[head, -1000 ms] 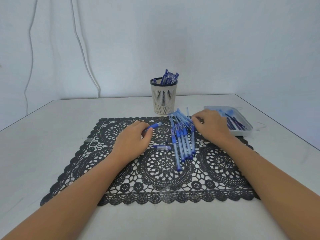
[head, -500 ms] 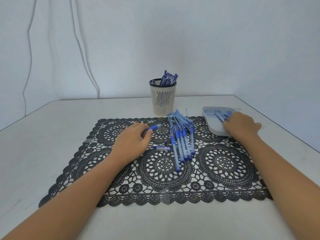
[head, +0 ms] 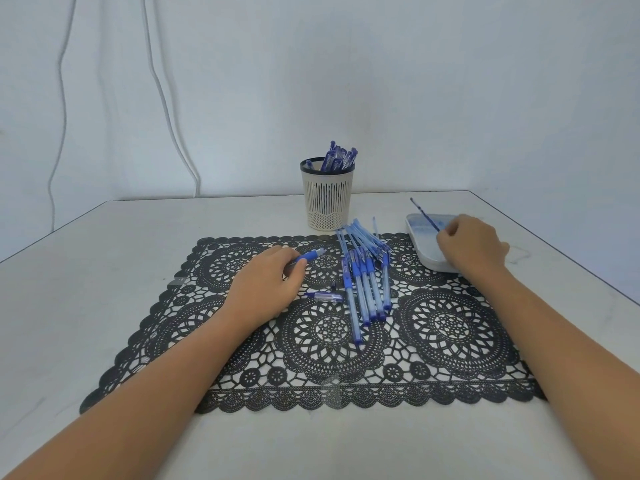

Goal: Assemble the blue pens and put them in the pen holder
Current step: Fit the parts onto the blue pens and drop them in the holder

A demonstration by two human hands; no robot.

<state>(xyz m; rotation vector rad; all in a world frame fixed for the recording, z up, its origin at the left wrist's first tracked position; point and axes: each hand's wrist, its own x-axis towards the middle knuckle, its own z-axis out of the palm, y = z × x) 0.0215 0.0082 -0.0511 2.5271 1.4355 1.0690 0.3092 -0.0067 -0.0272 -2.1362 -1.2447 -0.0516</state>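
While the left hand (head: 263,285) rests on the lace mat (head: 450,327), fingers curled round one pen barrel (head: 310,255), the right hand (head: 467,247) pinches one refill (head: 424,214) above the single tray (head: 420,258). One pen holder (head: 327,199) stands behind an overlapping, uncountable barrel pile (head: 363,282); one cap (head: 323,297) lies beside it.

Lit softly and evenly in a cool bluish white, with no glare and barely a shadow on the tabletop (head: 121,289). Sharp across the middle, slightly smeared around the right hand (head: 469,245) and the pale tray (head: 420,256) under it. Stretched by the wide-angle lens toward the edges, with a faint blue tint at the far right border.
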